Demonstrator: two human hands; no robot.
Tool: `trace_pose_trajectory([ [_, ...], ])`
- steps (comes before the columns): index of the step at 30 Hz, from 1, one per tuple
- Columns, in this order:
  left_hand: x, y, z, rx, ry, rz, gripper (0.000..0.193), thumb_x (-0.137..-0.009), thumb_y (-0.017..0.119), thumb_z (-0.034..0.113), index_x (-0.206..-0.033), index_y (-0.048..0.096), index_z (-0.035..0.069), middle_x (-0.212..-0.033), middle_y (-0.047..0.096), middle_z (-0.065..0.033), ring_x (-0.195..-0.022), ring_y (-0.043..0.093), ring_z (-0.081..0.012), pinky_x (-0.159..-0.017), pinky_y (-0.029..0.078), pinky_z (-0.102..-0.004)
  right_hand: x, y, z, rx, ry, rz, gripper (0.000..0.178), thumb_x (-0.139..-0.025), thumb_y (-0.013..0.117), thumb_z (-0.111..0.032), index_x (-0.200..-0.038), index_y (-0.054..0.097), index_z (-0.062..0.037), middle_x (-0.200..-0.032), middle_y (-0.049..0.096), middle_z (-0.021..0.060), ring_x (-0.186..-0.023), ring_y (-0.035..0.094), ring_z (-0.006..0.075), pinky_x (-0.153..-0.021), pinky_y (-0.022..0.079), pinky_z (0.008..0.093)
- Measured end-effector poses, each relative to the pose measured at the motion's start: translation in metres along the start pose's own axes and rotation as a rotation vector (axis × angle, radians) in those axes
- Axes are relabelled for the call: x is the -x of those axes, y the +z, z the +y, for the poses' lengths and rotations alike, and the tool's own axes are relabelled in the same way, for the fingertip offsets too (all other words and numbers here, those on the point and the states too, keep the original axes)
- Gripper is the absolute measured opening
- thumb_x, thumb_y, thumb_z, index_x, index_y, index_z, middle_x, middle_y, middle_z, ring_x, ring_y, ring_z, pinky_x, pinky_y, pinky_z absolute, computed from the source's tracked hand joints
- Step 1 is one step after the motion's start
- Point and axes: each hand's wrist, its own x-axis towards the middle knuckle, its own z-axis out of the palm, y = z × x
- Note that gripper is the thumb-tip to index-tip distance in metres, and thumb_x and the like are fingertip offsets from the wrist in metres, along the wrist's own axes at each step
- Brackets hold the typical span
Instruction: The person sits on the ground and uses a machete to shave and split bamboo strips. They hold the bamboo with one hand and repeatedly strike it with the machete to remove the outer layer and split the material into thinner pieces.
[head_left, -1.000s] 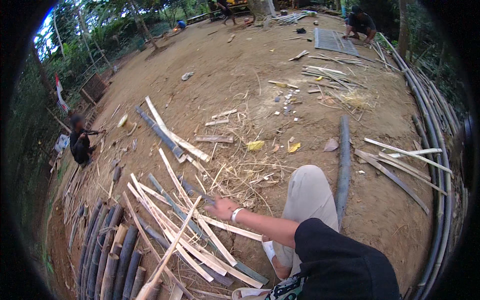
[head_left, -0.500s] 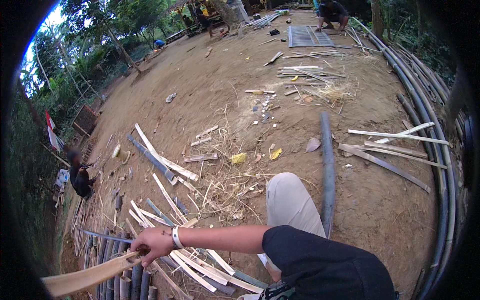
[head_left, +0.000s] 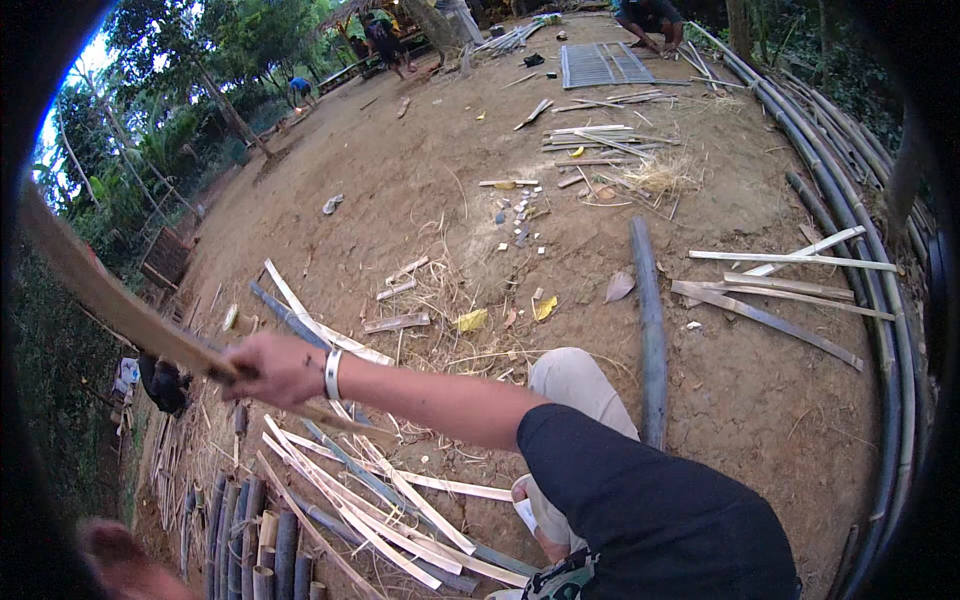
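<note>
Across to the left reaches my right hand (head_left: 283,368), closed around a long split bamboo strip (head_left: 130,305). One end of the strip rises toward the upper left, and the other passes behind the hand toward the right. At the lower left rim my left hand (head_left: 140,572) shows only in part and smeared by motion, so its fingers are unclear. Below my right arm lies a pile of pale split bamboo strips (head_left: 452,540) on the ground. Cut bamboo poles (head_left: 285,545) stand in a row beside it.
A dark bamboo pole (head_left: 650,340) lies right of my knee. Crossed strips (head_left: 785,288) and long poles (head_left: 850,205) lie farther right. Shavings (head_left: 435,325) litter the dirt ahead. One person (head_left: 655,20) crouches by a slatted panel (head_left: 605,66); another (head_left: 163,382) is at far left.
My right hand has lifted slightly and moved left, swinging the bamboo strip's far end up. My left hand has come into view at lower left. The view has shifted a little.
</note>
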Motion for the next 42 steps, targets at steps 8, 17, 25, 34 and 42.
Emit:
trace_pose_trajectory([
  [8, 0.273, 0.061, -0.099, 0.633, -1.357, 0.211, 0.044, -0.093, 0.056, 0.032, -0.126, 0.053, 0.003, -0.115, 0.062, -0.0124, -0.101, 0.062, -0.0234, -0.085, 0.053, -0.0305, -0.002, -0.022, -0.006, -0.404, 0.153, 0.383, 0.031, -0.092, 0.065, -0.034, -0.091, 0.058, -0.0039, -0.071, 0.050, -0.0032, -0.067, 0.044, 0.0056, -0.061, 0.040, 0.0241],
  [17, 0.287, -0.040, -0.093, 0.197, -0.639, 0.556, 0.087, -0.088, 0.065, 0.030, -0.152, 0.009, 0.011, -0.158, 0.012, -0.0123, -0.145, 0.014, -0.0295, -0.116, 0.020, -0.0471, 0.049, 0.062, 0.006, -0.953, 0.825, 0.715, 0.060, -0.089, 0.059, -0.054, -0.123, 0.045, -0.0072, -0.103, 0.053, 0.0074, -0.064, 0.051, 0.0143, -0.049, 0.045, 0.0290],
  [25, 0.256, -0.085, -0.016, 0.060, -0.360, 0.689, 0.070, -0.078, 0.078, 0.024, -0.133, 0.037, 0.012, -0.121, 0.058, -0.0103, -0.112, 0.059, -0.0351, -0.083, 0.061, -0.0363, 0.115, 0.159, 0.054, -1.275, 1.262, 0.500, 0.036, -0.094, 0.052, -0.049, -0.094, 0.046, -0.0130, -0.066, 0.047, 0.0006, -0.047, 0.043, 0.0092, -0.041, 0.041, 0.0226],
  [34, 0.257, -0.103, -0.010, -0.191, -0.548, 0.930, 0.025, -0.085, 0.071, 0.015, -0.102, 0.054, 0.009, -0.099, 0.063, -0.0079, -0.096, 0.067, -0.0306, -0.068, 0.062, -0.0348, 0.235, 0.153, -0.003, -0.911, 1.410, -0.037, 0.043, -0.095, 0.058, -0.035, -0.131, 0.044, -0.0169, -0.071, 0.047, 0.0003, -0.052, 0.043, 0.0097, -0.045, 0.039, 0.0236],
  [42, 0.263, -0.086, -0.028, -0.617, -0.560, 1.100, 0.023, -0.083, 0.073, 0.009, -0.092, 0.052, 0.003, -0.087, 0.063, -0.0097, -0.071, 0.067, -0.0237, -0.058, 0.062, -0.0334, 0.319, 0.096, -0.045, -0.307, 1.426, 0.052, 0.057, -0.087, 0.070, -0.016, -0.133, 0.038, -0.0068, -0.063, 0.044, -0.0029, -0.048, 0.044, 0.0076, -0.041, 0.038, 0.0256],
])
